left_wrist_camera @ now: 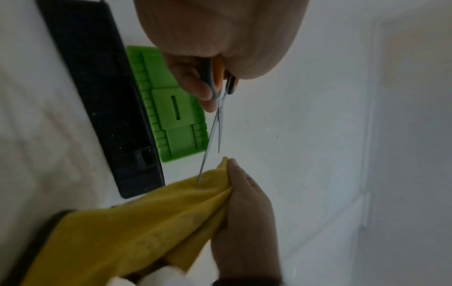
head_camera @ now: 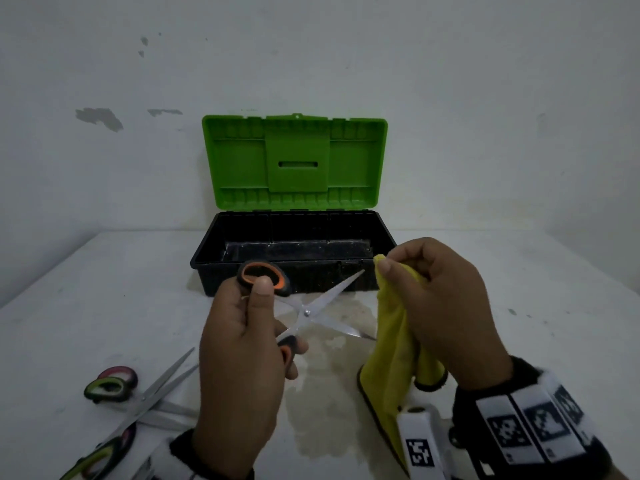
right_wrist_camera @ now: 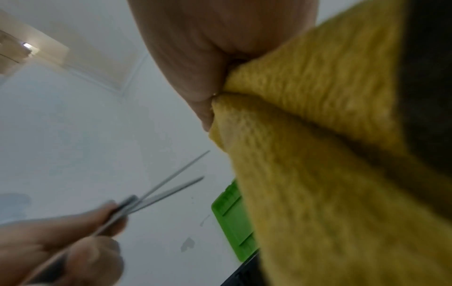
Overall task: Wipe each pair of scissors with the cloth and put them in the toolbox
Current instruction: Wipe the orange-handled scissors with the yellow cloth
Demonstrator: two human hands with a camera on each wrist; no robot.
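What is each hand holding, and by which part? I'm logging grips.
Left hand holds the orange-handled scissors by their handle loops; right hand pinches the yellow cloth near its top edge.

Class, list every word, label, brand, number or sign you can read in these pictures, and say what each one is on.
No readable words, brands or numbers appear in any view.
Wrist bands: black-and-white square code patterns only, no letters.
Toolbox and its green lid: moulded ribs and a slot, no text visible.
Orange-handled scissors and yellow cloth: no marking legible.
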